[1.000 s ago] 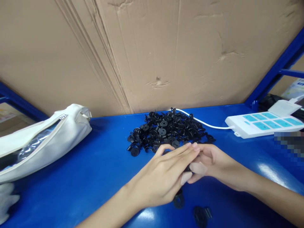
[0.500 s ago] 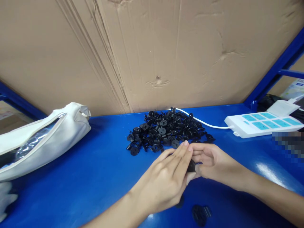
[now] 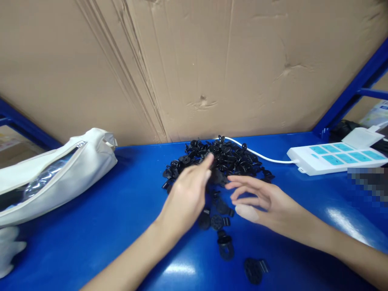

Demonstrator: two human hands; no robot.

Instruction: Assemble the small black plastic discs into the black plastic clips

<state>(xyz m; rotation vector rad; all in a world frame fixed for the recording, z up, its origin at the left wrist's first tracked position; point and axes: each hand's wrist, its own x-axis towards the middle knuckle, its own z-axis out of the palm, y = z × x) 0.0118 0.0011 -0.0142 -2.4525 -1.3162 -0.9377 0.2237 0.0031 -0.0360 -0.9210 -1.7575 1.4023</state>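
At the near edge of a heap of small black plastic disc clips (image 3: 230,155), my left hand (image 3: 184,192) points forward with its index finger stretched. A blurred black piece (image 3: 218,177) is beside its thumb; whether the hand grips it I cannot tell, as the other fingers are hidden. My right hand (image 3: 257,198) is open, fingers apart, its fingertips close to that piece. A pale cover (image 3: 247,212) wraps its thumb. Between and below the hands lie several loose pieces, among them a disc clip (image 3: 216,222), a rounded clip (image 3: 226,245) and another disc clip (image 3: 253,270).
A blue table (image 3: 127,226) stands against a cardboard sheet (image 3: 194,68). On the left is a white zippered pouch (image 3: 87,161) and a grey object (image 3: 10,250). To the right a white power strip (image 3: 306,161) trails a white cable (image 3: 257,157) behind the heap.
My hands have come apart from around a black piece. The left hand moved forward and left to the heap; the right hand's fingers have spread. Loose pieces previously covered now show between them.
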